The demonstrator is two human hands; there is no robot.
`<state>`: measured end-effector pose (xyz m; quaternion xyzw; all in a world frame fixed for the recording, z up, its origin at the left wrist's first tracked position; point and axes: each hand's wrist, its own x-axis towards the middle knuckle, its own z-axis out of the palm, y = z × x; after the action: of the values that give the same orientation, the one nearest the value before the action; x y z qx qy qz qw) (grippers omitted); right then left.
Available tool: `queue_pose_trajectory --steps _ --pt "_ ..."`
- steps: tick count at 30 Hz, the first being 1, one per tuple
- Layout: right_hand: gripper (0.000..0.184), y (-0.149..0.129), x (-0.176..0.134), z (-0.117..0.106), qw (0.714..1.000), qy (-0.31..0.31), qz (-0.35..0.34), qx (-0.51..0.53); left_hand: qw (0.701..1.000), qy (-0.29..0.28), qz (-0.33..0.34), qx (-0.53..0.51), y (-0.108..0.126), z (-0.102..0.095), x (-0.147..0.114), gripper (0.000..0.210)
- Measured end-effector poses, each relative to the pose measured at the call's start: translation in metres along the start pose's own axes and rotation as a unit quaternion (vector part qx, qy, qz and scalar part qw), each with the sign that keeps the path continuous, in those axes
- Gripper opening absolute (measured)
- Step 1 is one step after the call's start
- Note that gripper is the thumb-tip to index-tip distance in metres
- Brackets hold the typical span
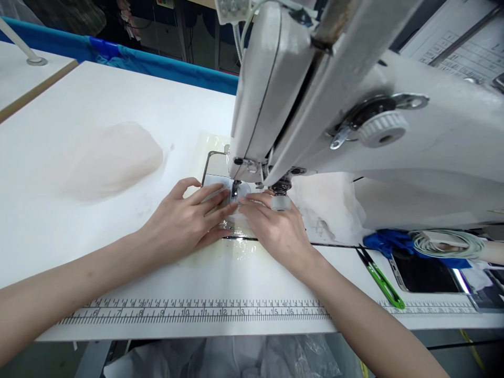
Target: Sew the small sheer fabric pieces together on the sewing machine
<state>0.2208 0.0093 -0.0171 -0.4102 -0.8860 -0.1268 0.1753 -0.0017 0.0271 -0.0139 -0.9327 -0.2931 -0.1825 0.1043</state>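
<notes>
My left hand (192, 218) lies on the bed of a sewing machine (271, 100), left of the presser foot (235, 190). Its fingers are spread and stretched toward the foot. From the other side my right hand (277, 226) reaches in, fingers close together and bent, the tips just right of the foot. A small pale, see-through piece (244, 188) shows around the foot; its outline is hard to make out. What lies under the right fingertips is hidden, and the machine's white knob (281, 203) covers part of that hand.
A sheer pale fabric piece (118, 157) lies on the white table at left. More pale material (326, 205) sits under the machine arm. Green-handled tweezers (381, 281), a phone (427, 273) and a coiled cable (447, 243) lie at right. A printed ruler (205, 311) runs along the front edge.
</notes>
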Motion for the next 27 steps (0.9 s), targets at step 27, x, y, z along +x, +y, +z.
queue_pose_trajectory --steps 27 --pt "0.035 0.001 -0.001 0.001 0.999 -0.029 -0.020 -0.035 0.999 0.009 0.016 0.035 -0.006 0.002 0.000 0.035"
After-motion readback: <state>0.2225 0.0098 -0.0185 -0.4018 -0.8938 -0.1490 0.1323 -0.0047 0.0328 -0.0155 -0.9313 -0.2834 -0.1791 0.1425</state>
